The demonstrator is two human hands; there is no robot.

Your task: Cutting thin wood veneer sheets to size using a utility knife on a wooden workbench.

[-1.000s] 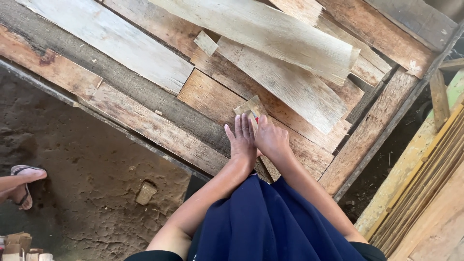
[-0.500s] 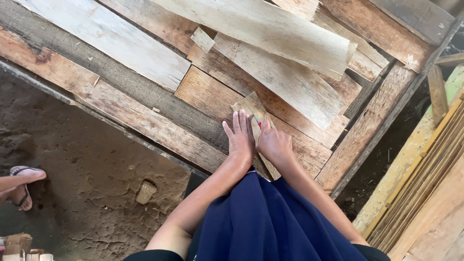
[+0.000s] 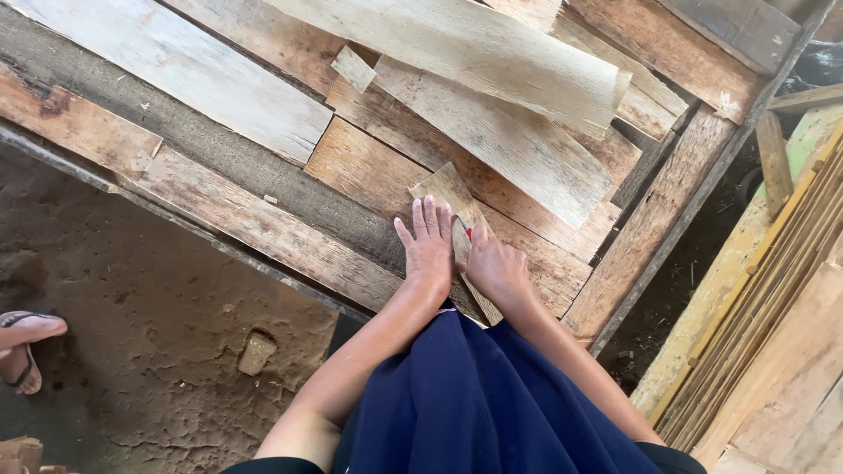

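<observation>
A narrow, pale strip of thin wood (image 3: 448, 195) lies slantwise on the plank workbench (image 3: 263, 233), right in front of me. My left hand (image 3: 428, 250) lies flat on the strip's left side, fingers stretched out and pressing down. My right hand (image 3: 497, 270) is curled beside it on the strip's right edge. It grips a small tool with a red part (image 3: 466, 232) that shows between the two hands. The strip's near end (image 3: 486, 309) sticks out below my right wrist. My dark blue garment (image 3: 474, 404) fills the lower middle.
Long pale veneer sheets (image 3: 492, 61) lie stacked across the bench's far side. A stack of thin boards (image 3: 773, 325) leans at the right. Dirt floor (image 3: 132, 351) lies to the left, with another person's foot in a sandal (image 3: 25, 347) at the left edge.
Both hands have slid slightly along the strip and my left fingers now lie flatter. The red part of the tool has come into sight between the hands.
</observation>
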